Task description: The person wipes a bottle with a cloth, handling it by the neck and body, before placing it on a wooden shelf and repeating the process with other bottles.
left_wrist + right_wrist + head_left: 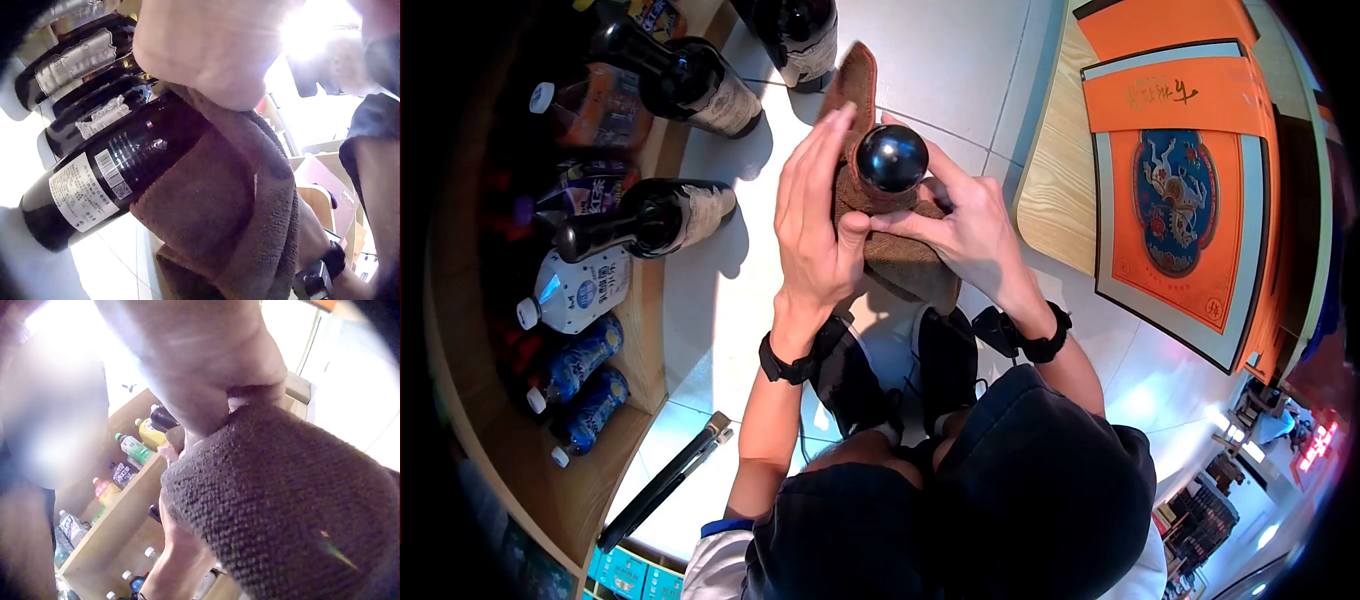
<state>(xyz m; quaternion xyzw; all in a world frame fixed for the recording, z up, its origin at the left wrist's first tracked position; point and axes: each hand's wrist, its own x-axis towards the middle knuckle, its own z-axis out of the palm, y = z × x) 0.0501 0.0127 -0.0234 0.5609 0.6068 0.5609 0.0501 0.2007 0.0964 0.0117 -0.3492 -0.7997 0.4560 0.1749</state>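
Observation:
A dark wine bottle (892, 158) stands on the floor between both hands, its black top facing up at me. A brown towel (912, 258) is draped round its upper part. My left hand (812, 225) lies along the towel's left side with fingers fairly straight, thumb toward the neck. My right hand (978, 228) grips the towel from the right, thumb and index finger curved round the bottle. In the left wrist view, the bottle's white back label (83, 192) and barcode show below the towel. The right wrist view is largely filled by the towel (300, 500).
Several other dark bottles (700, 85) stand on the tiles to the left and ahead. Beyond them is a wooden shelf (635, 420) of drinks. An orange gift box (1175, 220) sits on a wooden surface at right. A folded black stand (665, 485) lies at lower left.

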